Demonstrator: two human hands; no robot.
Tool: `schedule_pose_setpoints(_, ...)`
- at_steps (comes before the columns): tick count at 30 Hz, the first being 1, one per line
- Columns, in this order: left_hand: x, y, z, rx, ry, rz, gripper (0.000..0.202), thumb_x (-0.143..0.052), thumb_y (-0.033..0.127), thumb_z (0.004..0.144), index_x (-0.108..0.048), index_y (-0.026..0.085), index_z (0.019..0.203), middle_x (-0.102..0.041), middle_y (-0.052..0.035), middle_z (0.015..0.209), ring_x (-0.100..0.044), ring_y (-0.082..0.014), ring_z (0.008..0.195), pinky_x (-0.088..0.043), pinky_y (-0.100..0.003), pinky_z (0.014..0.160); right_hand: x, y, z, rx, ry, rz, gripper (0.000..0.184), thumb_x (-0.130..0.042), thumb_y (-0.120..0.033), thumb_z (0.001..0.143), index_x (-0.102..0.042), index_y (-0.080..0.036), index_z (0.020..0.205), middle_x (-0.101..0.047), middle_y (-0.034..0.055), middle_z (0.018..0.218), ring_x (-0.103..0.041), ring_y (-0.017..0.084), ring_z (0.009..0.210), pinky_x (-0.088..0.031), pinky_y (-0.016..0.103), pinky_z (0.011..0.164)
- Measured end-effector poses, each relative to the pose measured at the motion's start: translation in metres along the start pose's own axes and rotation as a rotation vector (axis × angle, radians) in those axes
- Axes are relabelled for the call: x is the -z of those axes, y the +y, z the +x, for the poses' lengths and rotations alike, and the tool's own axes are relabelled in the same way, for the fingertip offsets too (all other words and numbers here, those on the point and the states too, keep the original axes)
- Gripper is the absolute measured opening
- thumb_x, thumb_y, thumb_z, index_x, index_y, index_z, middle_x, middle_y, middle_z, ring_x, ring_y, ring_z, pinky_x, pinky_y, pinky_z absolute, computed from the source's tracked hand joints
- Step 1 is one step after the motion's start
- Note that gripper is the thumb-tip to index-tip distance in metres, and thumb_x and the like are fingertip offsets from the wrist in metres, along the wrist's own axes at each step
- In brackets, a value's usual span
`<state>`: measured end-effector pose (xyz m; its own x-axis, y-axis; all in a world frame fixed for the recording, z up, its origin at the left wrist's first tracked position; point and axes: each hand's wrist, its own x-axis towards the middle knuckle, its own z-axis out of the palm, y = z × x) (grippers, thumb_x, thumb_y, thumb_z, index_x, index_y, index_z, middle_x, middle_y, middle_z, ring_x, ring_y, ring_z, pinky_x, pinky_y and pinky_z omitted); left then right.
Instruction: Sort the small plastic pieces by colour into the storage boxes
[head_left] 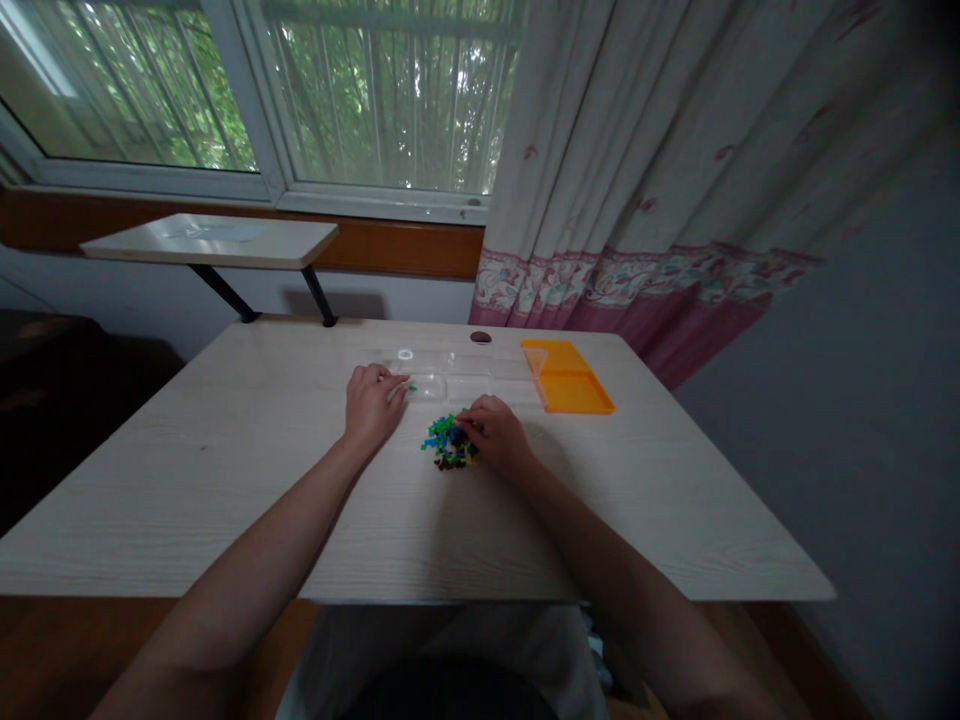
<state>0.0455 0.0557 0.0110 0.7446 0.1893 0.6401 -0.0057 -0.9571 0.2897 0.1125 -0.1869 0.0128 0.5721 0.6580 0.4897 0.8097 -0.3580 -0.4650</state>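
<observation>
- Leftmost, a raised shelf [300, 240] is standing on dark legs above the bench [187, 480], bearing a pale sheet [217, 232] whose markings, if any, are too faint to read.
- The left hand [371, 402] is leaning over the clear tray's near left corner, thumb and fingertips nearly meeting, perhaps for fine placing. A green bit [412, 387] is showing there — whether it is being pinched or lying loose, I cannot tell.
- The clear tray [470, 388] is lying just beyond the pile, probably so its compartments are within easy reach; its left end is partly hiding behind the hand, and its walls are blurring into the pale bench.
- The pile of small pieces [442, 440] — green, blue, dark and some yellow — is sitting between the hands, likely handy for both; single shapes are too small to make out.
- The right hand [495, 432] is bending its fingers onto the pile's right side, covering part of it; any grip is not showing clearly.
- The orange case [576, 393] is resting against or under the tray's right end, seemingly set aside.
</observation>
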Motion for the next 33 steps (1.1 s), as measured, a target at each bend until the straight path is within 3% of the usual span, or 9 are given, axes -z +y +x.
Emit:
schedule_pose_setpoints(7, 0.009, 0.014, -0.002, -0.083, -0.042, -0.108, 0.027, -0.051, 0.028, 0.094, -0.072, 0.023, 0.111, -0.057, -0.0084, 0.095, -0.049, -0.0235, 0.094, -0.042, -0.039, 0.085, 0.003, -0.003, 0.000, -0.074, 0.041, 0.145, 0.014, -0.062, -0.026, 0.090, -0.075, -0.022, 0.087, -0.061, 0.0042, 0.081, -0.055, 0.018, 0.081, -0.044, 0.032, 0.075)
schedule_pose_setpoints(16, 0.016, 0.049, -0.010, -0.347, -0.301, -0.324, 0.032, -0.048, 0.037, 0.097, -0.066, 0.026, 0.120, -0.060, -0.0076, 0.096, -0.051, -0.0215, 0.094, -0.042, -0.037, 0.087, 0.004, -0.011, 0.001, -0.150, 0.051, 0.317, 0.023, -0.061, -0.040, 0.092, -0.075, -0.022, 0.086, -0.058, 0.0025, 0.077, -0.056, 0.016, 0.076, -0.046, 0.029, 0.070)
schedule_pose_setpoints(27, 0.013, 0.045, -0.009, -0.415, -0.280, -0.230, 0.030, -0.049, 0.040, 0.097, -0.071, 0.021, 0.107, -0.064, -0.0074, 0.091, -0.052, -0.0207, 0.089, -0.040, -0.036, 0.081, 0.003, -0.013, 0.001, -0.117, -0.006, 0.339, 0.029, -0.058, -0.043, 0.093, -0.073, -0.021, 0.082, -0.058, 0.0019, 0.074, -0.054, 0.015, 0.072, -0.044, 0.028, 0.068)
schedule_pose_setpoints(33, 0.018, 0.045, -0.007, -0.464, -0.320, -0.160, 0.031, -0.048, 0.040, 0.097, -0.073, 0.021, 0.099, -0.065, -0.0073, 0.089, -0.052, -0.0218, 0.088, -0.039, -0.036, 0.078, 0.001, -0.010, 0.001, -0.048, -0.021, 0.234, 0.027, -0.055, -0.033, 0.095, -0.070, -0.019, 0.078, -0.058, 0.0024, 0.074, -0.055, 0.017, 0.075, -0.042, 0.029, 0.070)
